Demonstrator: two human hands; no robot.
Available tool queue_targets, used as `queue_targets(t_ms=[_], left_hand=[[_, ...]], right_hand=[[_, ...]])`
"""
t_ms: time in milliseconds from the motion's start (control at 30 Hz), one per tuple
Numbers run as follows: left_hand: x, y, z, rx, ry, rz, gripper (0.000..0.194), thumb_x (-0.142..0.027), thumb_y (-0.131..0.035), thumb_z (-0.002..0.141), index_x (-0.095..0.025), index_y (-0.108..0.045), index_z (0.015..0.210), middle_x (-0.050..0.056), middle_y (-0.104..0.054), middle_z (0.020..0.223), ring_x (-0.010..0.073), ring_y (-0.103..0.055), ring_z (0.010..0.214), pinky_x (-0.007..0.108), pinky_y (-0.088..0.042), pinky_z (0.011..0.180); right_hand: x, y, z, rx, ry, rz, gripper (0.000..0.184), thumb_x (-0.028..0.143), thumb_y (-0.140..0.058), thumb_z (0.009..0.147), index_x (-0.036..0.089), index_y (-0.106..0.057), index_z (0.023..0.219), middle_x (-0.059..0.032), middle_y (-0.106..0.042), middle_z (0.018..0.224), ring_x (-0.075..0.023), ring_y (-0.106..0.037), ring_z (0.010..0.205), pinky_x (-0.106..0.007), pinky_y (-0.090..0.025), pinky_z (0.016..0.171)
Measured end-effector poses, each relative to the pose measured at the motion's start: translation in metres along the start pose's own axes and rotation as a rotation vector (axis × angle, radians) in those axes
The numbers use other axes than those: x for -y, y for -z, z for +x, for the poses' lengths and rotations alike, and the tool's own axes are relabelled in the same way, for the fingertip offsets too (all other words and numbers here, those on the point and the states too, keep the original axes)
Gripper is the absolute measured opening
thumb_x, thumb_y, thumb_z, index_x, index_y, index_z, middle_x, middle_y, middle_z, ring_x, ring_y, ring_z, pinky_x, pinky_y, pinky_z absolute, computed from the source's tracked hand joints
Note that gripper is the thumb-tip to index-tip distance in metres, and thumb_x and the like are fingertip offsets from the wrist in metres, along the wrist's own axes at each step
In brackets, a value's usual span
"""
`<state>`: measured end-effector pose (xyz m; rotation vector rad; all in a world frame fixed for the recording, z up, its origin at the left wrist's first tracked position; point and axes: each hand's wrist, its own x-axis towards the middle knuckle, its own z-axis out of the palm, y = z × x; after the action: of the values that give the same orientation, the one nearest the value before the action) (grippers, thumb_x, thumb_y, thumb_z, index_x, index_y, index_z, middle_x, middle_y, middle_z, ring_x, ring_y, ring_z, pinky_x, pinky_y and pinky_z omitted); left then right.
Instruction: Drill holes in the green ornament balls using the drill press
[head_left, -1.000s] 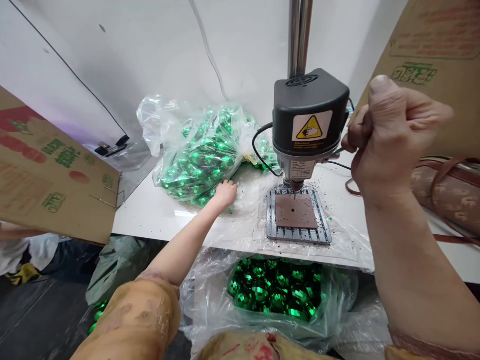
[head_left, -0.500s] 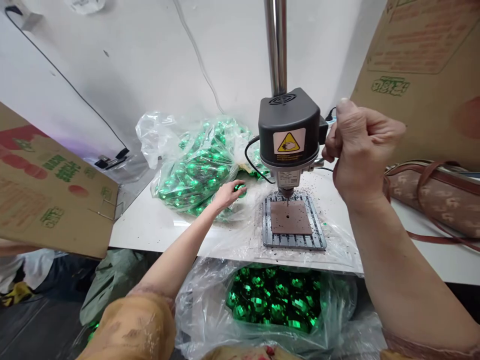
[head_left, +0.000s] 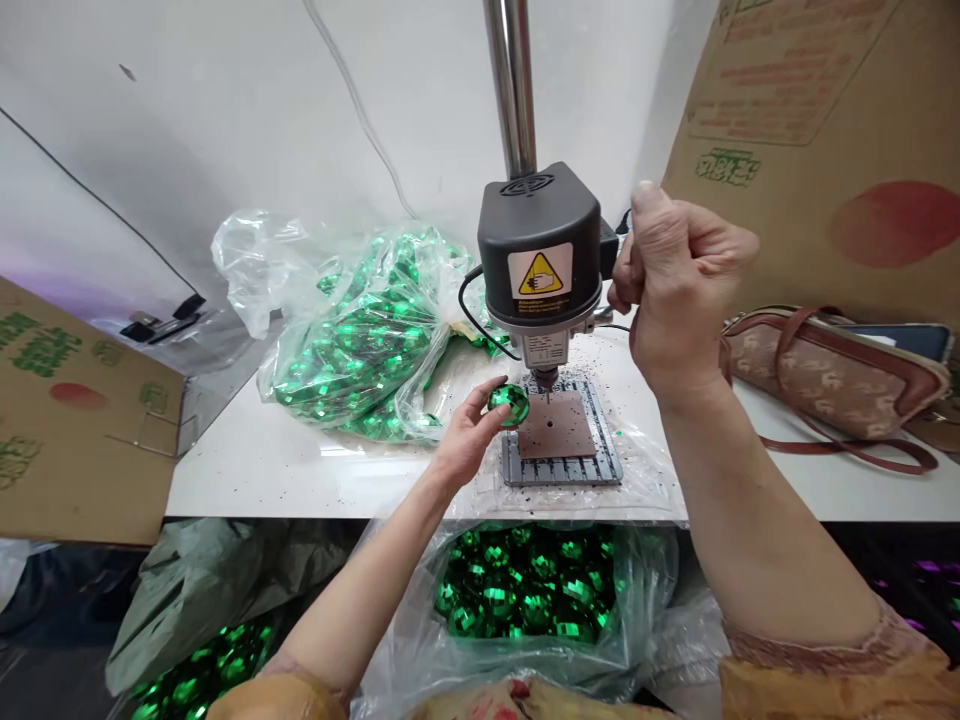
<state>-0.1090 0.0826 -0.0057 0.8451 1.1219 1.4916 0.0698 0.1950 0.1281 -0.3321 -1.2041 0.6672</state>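
A shiny green mirrored ball is pinched in the fingertips of my left hand, just left of the drill bit. My right hand is closed in a fist at the right side of the small drill press, around its handle, which the fingers mostly hide. Under the chuck, the thin bit points down at a brown square pad with a dark hole. This pad lies on the slotted metal base.
A clear plastic bag of green balls lies behind my left hand. More balls fill a plastic-lined container below the table edge. Cardboard boxes stand left and right. A patterned handbag sits on the right. Dark shavings litter the tabletop.
My left hand has brought the green ball from beside the plastic bag toward the drill bit. My right hand stays closed beside the drill head. The whole view has shifted slightly.
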Motion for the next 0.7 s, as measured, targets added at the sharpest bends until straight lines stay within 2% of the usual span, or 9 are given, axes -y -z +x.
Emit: queue_targets(t_ms=[67, 200, 333, 400, 467, 533, 633, 700], left_hand=[[0.006, -0.002, -0.007, 0.018, 0.0, 0.025, 0.057, -0.032, -0.088, 0.075, -0.023, -0.066, 0.127, 0.007, -0.074, 0.114, 0.0225, -0.072, 0.1, 0.037, -0.058, 0.092], [0.015, -0.008, -0.018, 0.104, 0.171, -0.132, 0.052, -0.042, -0.076, 0.085, -0.029, -0.06, 0.133, 0.009, -0.07, 0.131, 0.0299, -0.071, 0.117, 0.051, -0.056, 0.104], [0.027, -0.012, -0.02, 0.008, 0.266, -0.337, 0.046, -0.054, -0.069, 0.092, -0.028, -0.062, 0.128, 0.01, -0.07, 0.133, 0.0333, -0.07, 0.122, 0.059, -0.053, 0.11], [0.032, -0.012, -0.019, -0.06, 0.281, -0.378, 0.044, -0.053, -0.07, 0.092, -0.028, -0.062, 0.127, 0.009, -0.071, 0.13, 0.0318, -0.072, 0.117, 0.058, -0.055, 0.107], [0.035, -0.012, -0.017, -0.092, 0.272, -0.391, 0.039, -0.044, -0.073, 0.091, -0.029, -0.062, 0.125, 0.006, -0.071, 0.13, 0.0287, -0.073, 0.115, 0.055, -0.057, 0.107], [0.035, -0.011, -0.015, -0.083, 0.258, -0.408, 0.036, -0.039, -0.074, 0.09, -0.025, -0.063, 0.121, 0.007, -0.071, 0.13, 0.0276, -0.072, 0.117, 0.052, -0.056, 0.109], [0.034, -0.012, -0.011, -0.023, 0.26, -0.399, 0.038, -0.045, -0.073, 0.088, -0.017, -0.065, 0.113, 0.014, -0.073, 0.125, 0.0314, -0.07, 0.121, 0.05, -0.054, 0.112], [0.034, -0.012, -0.008, -0.015, 0.228, -0.329, 0.043, -0.049, -0.074, 0.087, -0.016, -0.065, 0.113, 0.015, -0.073, 0.122, 0.0317, -0.071, 0.118, 0.05, -0.056, 0.109]], right_hand=[[0.001, -0.001, 0.0, 0.0, -0.005, -0.038, 0.063, 0.062, -0.062, 0.094, 0.021, -0.036, 0.053, 0.003, -0.029, 0.049, -0.0073, -0.028, 0.043, -0.029, -0.024, 0.042], [0.002, -0.002, 0.0, 0.009, -0.019, -0.105, 0.067, 0.074, -0.053, 0.092, 0.022, -0.033, 0.055, 0.0022, -0.03, 0.05, -0.0085, -0.029, 0.044, -0.03, -0.025, 0.044], [0.002, -0.002, 0.0, 0.006, -0.012, -0.111, 0.068, 0.078, -0.052, 0.089, 0.022, -0.032, 0.056, 0.0027, -0.028, 0.049, -0.0084, -0.027, 0.044, -0.03, -0.024, 0.045], [0.002, -0.002, 0.0, 0.0, 0.009, -0.072, 0.069, 0.079, -0.056, 0.086, 0.022, -0.033, 0.054, 0.0034, -0.028, 0.049, -0.008, -0.025, 0.044, -0.03, -0.023, 0.045], [0.001, -0.002, 0.001, 0.0, 0.024, -0.028, 0.069, 0.078, -0.061, 0.082, 0.022, -0.034, 0.053, 0.0039, -0.028, 0.048, -0.0076, -0.024, 0.043, -0.03, -0.021, 0.044], [-0.001, -0.001, 0.002, 0.009, 0.022, -0.017, 0.069, 0.078, -0.06, 0.082, 0.022, -0.034, 0.052, 0.004, -0.028, 0.048, -0.0073, -0.024, 0.043, -0.03, -0.021, 0.044], [-0.002, -0.001, 0.003, 0.024, -0.006, -0.064, 0.07, 0.079, -0.054, 0.087, 0.022, -0.031, 0.054, 0.0037, -0.027, 0.049, -0.0074, -0.023, 0.045, -0.029, -0.023, 0.044], [-0.002, -0.002, 0.003, 0.017, -0.008, -0.059, 0.071, 0.081, -0.055, 0.085, 0.022, -0.03, 0.054, 0.0037, -0.027, 0.049, -0.0076, -0.024, 0.045, -0.029, -0.024, 0.044]])
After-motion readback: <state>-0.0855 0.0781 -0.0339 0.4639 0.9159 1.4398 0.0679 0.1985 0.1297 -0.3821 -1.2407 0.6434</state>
